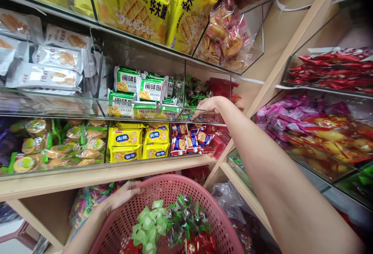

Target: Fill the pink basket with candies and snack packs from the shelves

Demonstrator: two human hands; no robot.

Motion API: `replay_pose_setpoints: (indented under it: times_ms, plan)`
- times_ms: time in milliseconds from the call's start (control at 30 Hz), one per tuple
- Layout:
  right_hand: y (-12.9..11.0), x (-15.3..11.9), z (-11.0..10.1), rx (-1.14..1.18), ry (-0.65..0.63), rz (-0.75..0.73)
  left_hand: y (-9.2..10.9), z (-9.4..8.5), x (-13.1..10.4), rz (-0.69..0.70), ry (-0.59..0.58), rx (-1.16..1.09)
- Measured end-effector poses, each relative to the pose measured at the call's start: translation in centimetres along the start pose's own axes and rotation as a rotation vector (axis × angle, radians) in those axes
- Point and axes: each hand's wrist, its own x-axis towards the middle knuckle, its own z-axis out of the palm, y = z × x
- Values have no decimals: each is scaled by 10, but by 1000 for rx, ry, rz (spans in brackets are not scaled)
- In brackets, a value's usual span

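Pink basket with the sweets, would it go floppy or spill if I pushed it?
The pink basket looks like moulded plastic, so it's probably fairly stiff. All those holes suggest it's light for its size. The small wrapped sweets lie loose inside, so they might slide about if it tips.

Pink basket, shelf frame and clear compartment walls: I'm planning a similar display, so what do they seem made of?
Basket: probably moulded plastic, semi-matte, given its even colour and regular holes. Shelf frame: smooth, pale wood or laminated board; the tan tone fits either. Compartment walls: glossy, transparent acrylic or glass; reflections and see-through panels don't settle which.
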Motion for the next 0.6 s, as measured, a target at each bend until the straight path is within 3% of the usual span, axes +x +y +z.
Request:
replay_pose_setpoints:
  times_ms: [167, 333, 600]
  plan:
    - [-1, -1, -1, -4, -167, 149, 1, 1, -1, 12, -12, -20]
    - [-4, 1, -5, -34, -354, 127, 3, 0, -3, 34, 1, 8]
    - [-1, -12, -6, 70, -185, 124, -3, -1, 2, 52, 1, 21]
